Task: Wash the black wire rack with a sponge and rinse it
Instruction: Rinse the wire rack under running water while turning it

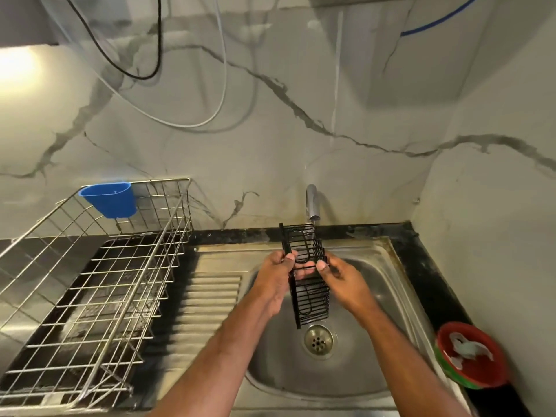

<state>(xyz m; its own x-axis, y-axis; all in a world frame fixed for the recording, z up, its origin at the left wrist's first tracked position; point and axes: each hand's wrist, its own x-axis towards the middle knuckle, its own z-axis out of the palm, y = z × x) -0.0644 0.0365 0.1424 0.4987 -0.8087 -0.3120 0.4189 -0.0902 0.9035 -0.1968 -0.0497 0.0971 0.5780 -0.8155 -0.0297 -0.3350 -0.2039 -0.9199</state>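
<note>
Over the sink (376,266), both hands grip a slatted black wire rack (310,299).

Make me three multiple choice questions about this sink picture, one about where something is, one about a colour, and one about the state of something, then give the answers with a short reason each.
1. Where is the black wire rack?
A. Lying in the metal drying basket
B. Held over the sink basin below the tap
C. Inside the red bowl

2. What colour is the cup hung on the drying basket?
A. Blue
B. Yellow
C. White

3. How is the rack being held?
A. By the left hand alone
B. By nobody; it lies on the drain
C. By both hands

Answers:
1 B: it hangs above the sink, its top near the tap.
2 A: the cup is plainly blue.
3 C: the left hand and the right hand each grip a side.
</note>
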